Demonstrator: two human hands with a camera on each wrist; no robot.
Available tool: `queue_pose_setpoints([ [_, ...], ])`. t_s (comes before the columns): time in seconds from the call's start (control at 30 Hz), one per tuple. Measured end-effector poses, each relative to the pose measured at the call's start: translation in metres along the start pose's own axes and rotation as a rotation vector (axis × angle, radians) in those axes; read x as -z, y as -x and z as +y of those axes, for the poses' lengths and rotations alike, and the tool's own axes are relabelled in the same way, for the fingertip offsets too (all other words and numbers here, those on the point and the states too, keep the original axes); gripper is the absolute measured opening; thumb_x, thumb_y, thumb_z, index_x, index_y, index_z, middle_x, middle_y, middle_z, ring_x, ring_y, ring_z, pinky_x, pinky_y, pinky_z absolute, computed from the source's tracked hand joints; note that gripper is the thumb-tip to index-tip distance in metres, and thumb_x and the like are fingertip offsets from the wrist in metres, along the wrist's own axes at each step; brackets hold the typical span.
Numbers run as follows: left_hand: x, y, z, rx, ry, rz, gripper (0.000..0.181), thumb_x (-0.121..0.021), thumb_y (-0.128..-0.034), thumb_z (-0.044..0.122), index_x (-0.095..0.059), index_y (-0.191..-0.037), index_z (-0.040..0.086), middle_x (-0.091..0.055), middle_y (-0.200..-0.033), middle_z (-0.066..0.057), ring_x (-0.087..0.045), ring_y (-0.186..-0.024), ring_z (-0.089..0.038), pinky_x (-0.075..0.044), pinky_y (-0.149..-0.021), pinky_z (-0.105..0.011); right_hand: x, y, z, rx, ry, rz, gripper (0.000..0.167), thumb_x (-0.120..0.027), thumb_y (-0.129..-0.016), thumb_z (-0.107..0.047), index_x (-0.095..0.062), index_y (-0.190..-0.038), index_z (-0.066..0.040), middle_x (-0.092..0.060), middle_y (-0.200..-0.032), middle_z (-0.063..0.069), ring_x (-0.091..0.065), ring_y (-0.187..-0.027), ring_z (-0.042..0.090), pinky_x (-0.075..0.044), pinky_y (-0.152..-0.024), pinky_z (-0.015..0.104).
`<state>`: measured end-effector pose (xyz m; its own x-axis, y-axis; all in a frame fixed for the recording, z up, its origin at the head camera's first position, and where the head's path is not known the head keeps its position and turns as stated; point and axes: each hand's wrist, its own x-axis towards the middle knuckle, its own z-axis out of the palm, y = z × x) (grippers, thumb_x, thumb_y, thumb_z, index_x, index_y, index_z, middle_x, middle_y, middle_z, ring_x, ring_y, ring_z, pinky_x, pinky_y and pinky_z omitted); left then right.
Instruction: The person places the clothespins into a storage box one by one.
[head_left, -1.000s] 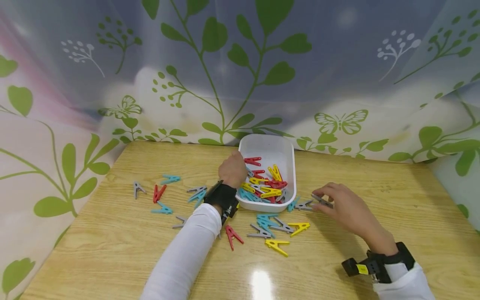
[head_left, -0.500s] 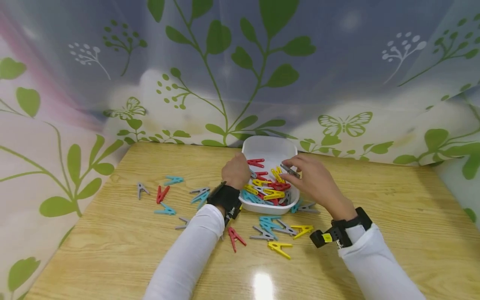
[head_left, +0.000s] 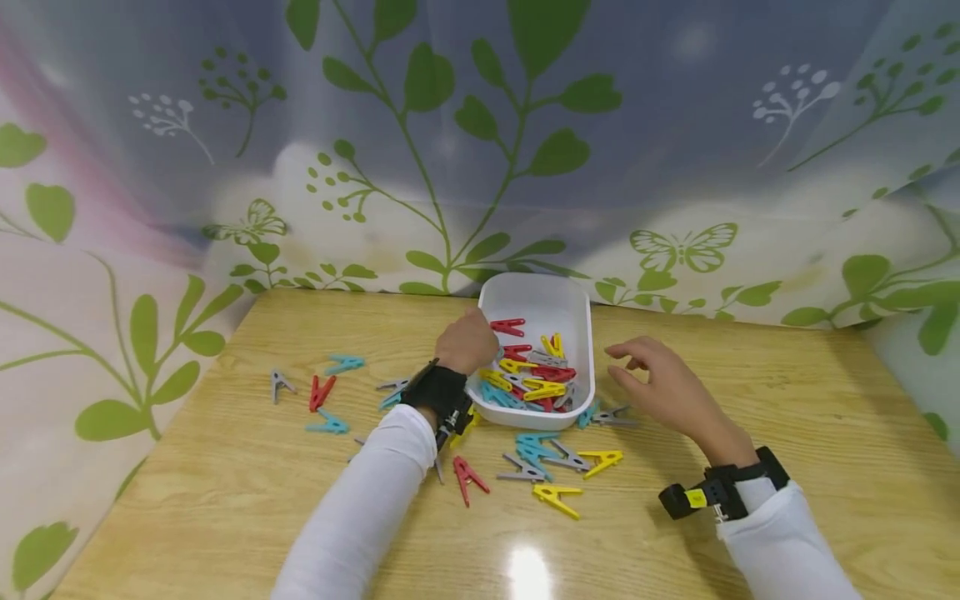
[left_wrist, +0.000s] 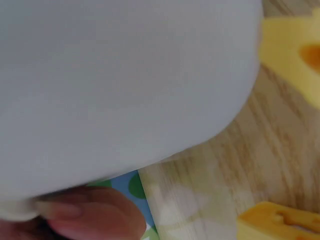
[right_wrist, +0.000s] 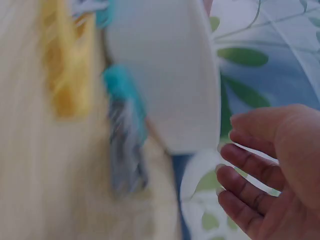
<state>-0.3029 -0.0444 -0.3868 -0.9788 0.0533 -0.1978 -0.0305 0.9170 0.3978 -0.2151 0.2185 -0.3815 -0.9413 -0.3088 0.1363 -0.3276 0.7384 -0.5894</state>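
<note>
A white plastic bin (head_left: 534,287) stands at the back middle of the table, with red, yellow, blue and grey clothespins (head_left: 546,388) piled in its near half. My left hand (head_left: 467,343) grips the bin's left rim; in the left wrist view a fingertip (left_wrist: 100,212) lies against the white wall. Right of the bin, my right hand (head_left: 663,385) hovers apart from it, fingers loosely bent and holding nothing. Below that hand, a grey clothespin (head_left: 613,415) lies beside a blue clothespin (head_left: 587,414) at the bin's near right corner.
In front of the bin lie several blue, grey and yellow clothespins, such as a yellow clothespin (head_left: 558,500). A red clothespin (head_left: 468,479) lies near the left forearm. More are scattered left, including a grey clothespin (head_left: 280,385). A printed curtain (head_left: 675,167) hangs behind the wooden table (head_left: 225,500).
The right hand carried a grey clothespin left over the bin, let it go onto the pile, and drew back to the right. The left hand stays at the rim.
</note>
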Motion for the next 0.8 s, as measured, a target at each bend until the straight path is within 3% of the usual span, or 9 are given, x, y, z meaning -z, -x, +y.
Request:
queue_pose_setpoints([
  [0.17,0.009,-0.003,-0.009,-0.064,0.091,-0.080,0.033,-0.040,-0.0985,0.022,-0.052,-0.114,-0.005,-0.060,-0.090,-0.015,-0.059,-0.067,-0.025,-0.048,-0.057,-0.034,0.000,0.016,0.018,-0.029,-0.009,-0.119,0.034,-0.059,-0.096,-0.018,-0.059,-0.125,0.001,-0.054,-0.122,0.017,-0.053,-0.106,0.034,-0.045,-0.086,0.051],
  [0.3,0.016,-0.005,-0.017,-0.057,0.206,-0.156,0.035,-0.039,-0.1009,0.028,-0.054,-0.108,-0.003,-0.060,-0.083,-0.014,-0.061,-0.056,-0.021,-0.050,-0.045,-0.032,-0.002,0.023,0.026,0.011,-0.008,-0.181,0.041,-0.067,-0.092,-0.022,-0.058,-0.124,0.002,-0.055,-0.120,0.016,-0.054,-0.100,0.030,-0.047,-0.082,0.046],
  [0.57,0.027,-0.001,-0.031,-0.078,0.441,-0.184,0.027,-0.051,-0.0977,0.025,-0.053,-0.102,-0.001,-0.063,-0.091,-0.017,-0.066,-0.067,-0.023,-0.055,-0.055,-0.036,-0.007,0.027,0.028,0.016,0.000,-0.211,0.046,-0.073,-0.086,-0.022,-0.059,-0.123,0.001,-0.056,-0.111,0.010,-0.051,-0.088,0.020,-0.045,-0.076,0.039],
  [0.8,0.031,0.001,-0.029,-0.056,0.520,-0.231,0.023,-0.055,-0.0970,0.021,-0.052,-0.107,0.001,-0.063,-0.090,-0.016,-0.062,-0.065,-0.021,-0.055,-0.057,-0.034,-0.010,0.029,0.031,0.036,0.054,-0.207,0.030,-0.069,-0.089,-0.014,-0.064,-0.116,-0.003,-0.056,-0.108,0.007,-0.049,-0.084,0.016,-0.045,-0.072,0.034],
])
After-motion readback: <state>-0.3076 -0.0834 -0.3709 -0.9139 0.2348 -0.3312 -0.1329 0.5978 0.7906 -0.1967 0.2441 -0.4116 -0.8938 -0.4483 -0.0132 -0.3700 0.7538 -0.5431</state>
